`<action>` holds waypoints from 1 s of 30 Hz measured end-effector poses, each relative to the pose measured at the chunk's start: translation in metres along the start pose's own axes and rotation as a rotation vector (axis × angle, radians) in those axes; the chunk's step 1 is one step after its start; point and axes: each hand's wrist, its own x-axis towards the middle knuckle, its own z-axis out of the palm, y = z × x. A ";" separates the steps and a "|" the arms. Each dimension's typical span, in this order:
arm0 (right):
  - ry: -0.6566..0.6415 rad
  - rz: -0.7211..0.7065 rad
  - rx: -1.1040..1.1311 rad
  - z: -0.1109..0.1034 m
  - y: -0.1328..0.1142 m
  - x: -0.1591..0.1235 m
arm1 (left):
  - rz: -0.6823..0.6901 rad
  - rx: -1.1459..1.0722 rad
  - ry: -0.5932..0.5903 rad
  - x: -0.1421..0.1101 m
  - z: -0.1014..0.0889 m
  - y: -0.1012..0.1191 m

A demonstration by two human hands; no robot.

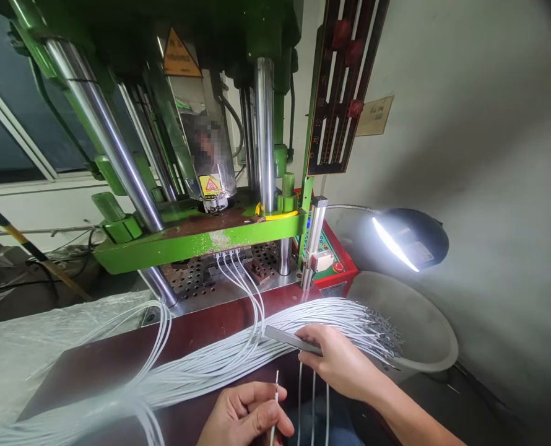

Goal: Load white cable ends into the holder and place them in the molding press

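One wire in L hand, pinch-tight

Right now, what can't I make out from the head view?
All in the head view:
Hanging wires below the grey bar in the right hand: lower ends cut off by the bottom edge.
Wire bundle: cut off by the left edge.
Wire tip in the left hand: too small for detail.
Shiny cylinder: middle masked by a blurred patch.

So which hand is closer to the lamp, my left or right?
Right. In view, your right hand is below and left of the lamp; your left hand is lower and farther left, holding a wire.
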 end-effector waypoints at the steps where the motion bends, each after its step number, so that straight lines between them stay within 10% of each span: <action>1: -0.072 0.001 0.051 -0.001 -0.001 -0.001 | 0.018 0.034 0.018 0.001 0.001 0.002; 12: -0.335 -0.004 0.495 -0.002 -0.012 -0.004 | 0.083 -0.079 -0.027 0.014 0.000 -0.005; 17: -0.279 -0.002 0.457 0.004 -0.009 -0.003 | 0.181 0.297 0.177 0.017 0.003 -0.007; 30: -0.255 -0.107 0.405 -0.002 -0.025 -0.004 | 0.164 0.211 0.184 0.029 0.005 -0.008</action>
